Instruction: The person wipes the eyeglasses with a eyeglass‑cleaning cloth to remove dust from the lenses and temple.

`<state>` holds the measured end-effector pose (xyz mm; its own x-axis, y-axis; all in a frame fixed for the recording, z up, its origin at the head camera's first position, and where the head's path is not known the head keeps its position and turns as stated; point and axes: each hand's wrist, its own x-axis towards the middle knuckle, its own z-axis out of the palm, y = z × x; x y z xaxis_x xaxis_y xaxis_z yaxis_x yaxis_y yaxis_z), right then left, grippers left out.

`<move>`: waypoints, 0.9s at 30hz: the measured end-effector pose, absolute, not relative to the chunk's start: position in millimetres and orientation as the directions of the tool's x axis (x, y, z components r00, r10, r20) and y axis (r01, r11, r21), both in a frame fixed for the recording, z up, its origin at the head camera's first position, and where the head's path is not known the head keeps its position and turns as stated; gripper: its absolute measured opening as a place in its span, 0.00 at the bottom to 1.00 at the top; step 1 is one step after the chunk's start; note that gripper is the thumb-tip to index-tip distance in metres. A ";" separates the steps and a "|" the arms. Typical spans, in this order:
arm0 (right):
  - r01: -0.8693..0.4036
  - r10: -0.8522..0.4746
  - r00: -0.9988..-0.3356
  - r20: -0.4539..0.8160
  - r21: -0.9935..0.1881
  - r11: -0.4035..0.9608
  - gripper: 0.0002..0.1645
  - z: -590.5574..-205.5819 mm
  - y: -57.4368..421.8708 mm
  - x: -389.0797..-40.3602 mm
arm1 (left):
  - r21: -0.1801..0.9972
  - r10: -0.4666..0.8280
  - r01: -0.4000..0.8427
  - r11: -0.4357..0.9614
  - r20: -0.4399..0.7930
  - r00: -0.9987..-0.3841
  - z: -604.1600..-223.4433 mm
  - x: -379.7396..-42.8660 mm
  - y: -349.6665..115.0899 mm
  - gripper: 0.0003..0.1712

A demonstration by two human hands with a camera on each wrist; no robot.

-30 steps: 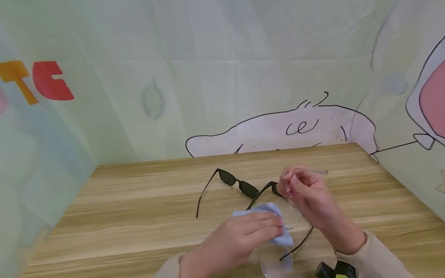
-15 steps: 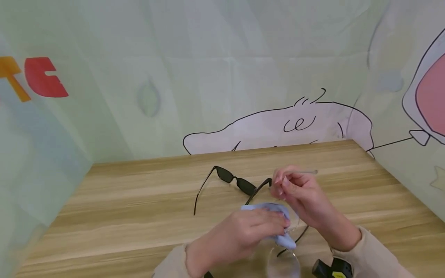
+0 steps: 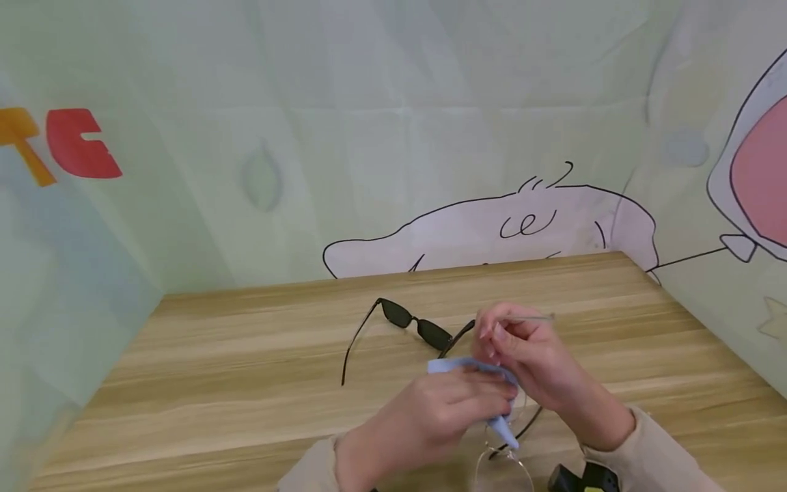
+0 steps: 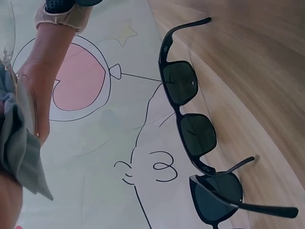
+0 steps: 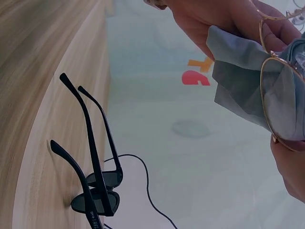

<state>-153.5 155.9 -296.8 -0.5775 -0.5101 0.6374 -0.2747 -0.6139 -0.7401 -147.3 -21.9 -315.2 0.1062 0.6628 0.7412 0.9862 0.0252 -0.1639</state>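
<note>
In the head view, my left hand (image 3: 433, 410) grips a light blue cloth (image 3: 505, 433) folded over one lens of a pair of clear eyeglasses (image 3: 504, 473). The right wrist view shows their thin gold rim (image 5: 262, 88) with the cloth behind the lens. My right hand (image 3: 531, 355) pinches the glasses at the upper side, and a slim temple (image 3: 530, 317) sticks out past its fingers. The left fingertips are partly hidden by cloth. Beyond the hands lie black sunglasses (image 3: 396, 313) and a second dark pair (image 4: 217, 198), largely covered by my right hand in the head view.
The wood-grain table (image 3: 233, 362) reaches back to a pale printed backdrop (image 3: 381, 150) with cartoon drawings. Both sunglasses have their temples spread, pointing toward me. A black wrist device (image 3: 584, 478) sits by my right sleeve.
My left hand and the cloth have shifted slightly right across the lens, and the cloth's corner hangs lower. My right hand has come a little left and down with the eyeglasses. The sunglasses stay put.
</note>
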 end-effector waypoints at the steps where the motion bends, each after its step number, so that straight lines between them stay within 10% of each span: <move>1: -0.268 -0.505 -0.589 0.631 -0.742 -0.615 0.12 -296.9 156.1 -153.1 | -0.161 0.662 0.986 0.031 0.742 0.101 -315.4 -146.6 -21.7 0.10; 15: -0.267 -0.453 -0.585 0.673 -0.687 -0.675 0.15 -295.8 167.6 -158.6 | 0.006 0.666 0.999 0.053 0.745 -0.040 -313.8 -139.3 -37.1 0.12; 27: -0.307 -0.477 -0.540 0.693 -0.690 -0.656 0.13 -296.0 157.8 -157.9 | 0.006 0.686 1.000 0.029 0.727 -0.025 -308.9 -141.6 -38.9 0.12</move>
<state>-157.9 157.8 -296.0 -0.5400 -0.4770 0.6934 -0.3067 -0.6558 -0.6899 -141.6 -38.9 -308.9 -0.0245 0.6865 0.7267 0.9996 0.0291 0.0062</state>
